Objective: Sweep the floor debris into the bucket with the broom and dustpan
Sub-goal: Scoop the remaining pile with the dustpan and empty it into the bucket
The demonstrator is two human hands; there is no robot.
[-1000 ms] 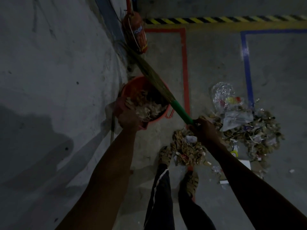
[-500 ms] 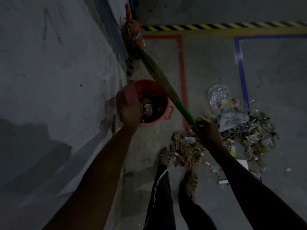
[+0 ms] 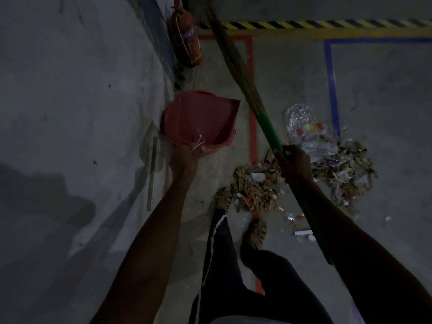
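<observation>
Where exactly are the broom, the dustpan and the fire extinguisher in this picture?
broom (image 3: pixel 268 127): head view, on the green handle just above the right hand.
dustpan (image 3: pixel 201 118): head view, on its pink underside, tipped over the bucket.
fire extinguisher (image 3: pixel 187 43): head view, on its red body by the wall.

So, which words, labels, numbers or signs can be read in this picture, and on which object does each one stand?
"VDER": white letters on the blue band of the red cylinder-shaped fire extinguisher by the wall; the start of the word is hidden.
Printed packaging in the pile of floor debris: too small and blurred to read.
Yellow-and-black striped floor marking: a hazard sign, no words.
Red plastic dustpan, green-handled grass broom: no text visible.
</observation>
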